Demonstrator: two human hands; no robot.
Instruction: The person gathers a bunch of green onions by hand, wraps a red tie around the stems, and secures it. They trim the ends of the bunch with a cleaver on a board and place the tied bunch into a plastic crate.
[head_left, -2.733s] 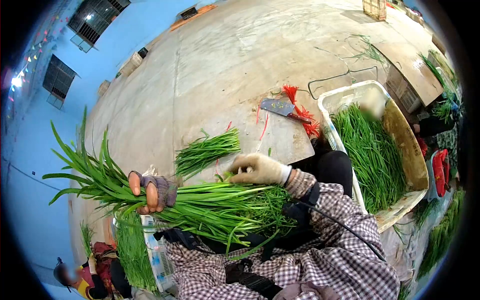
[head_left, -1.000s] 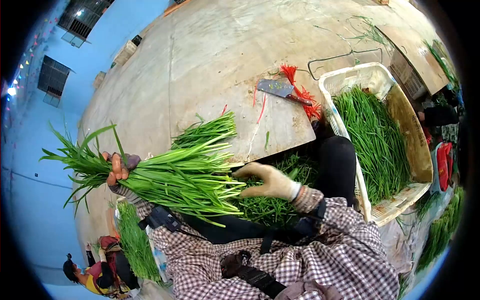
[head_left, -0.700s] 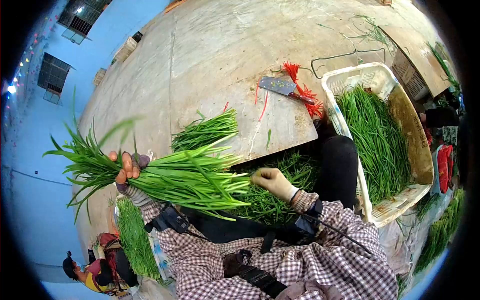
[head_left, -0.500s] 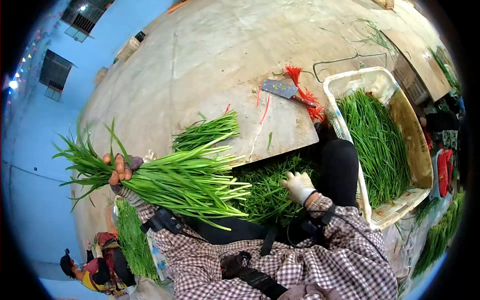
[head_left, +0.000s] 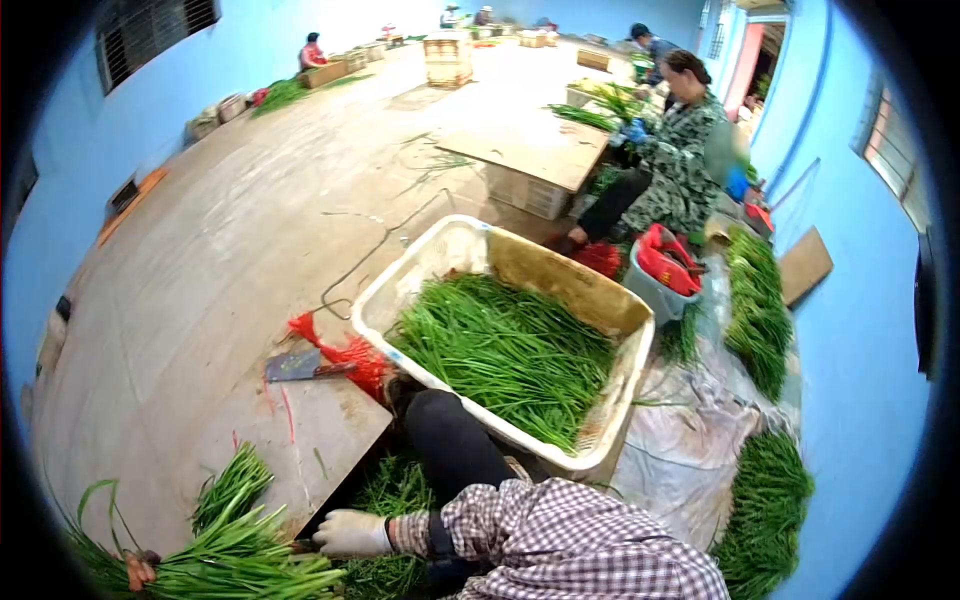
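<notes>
At the lower left my left hand, its fingers bare, wraps round a bunch of garlic chives; the pale stem ends point right. My right hand, in a whitish glove, is just right of the stems by the board's edge, its fingers bent and blurred, so I cannot tell whether they hold anything. A smaller bunch of chives lies on the board behind the held one. Loose green leaves lie below the board's edge, around my right forearm.
A cleaver and red ties lie at the board's far corner. Beyond my knee stands a white crate of chives. A co-worker sits by another board. Chive bundles line the right wall.
My view has swung up and to the right, bringing the co-worker and the far room into sight. My right hand now appears nearer the held bunch's stem ends; my left hand still grips it.
</notes>
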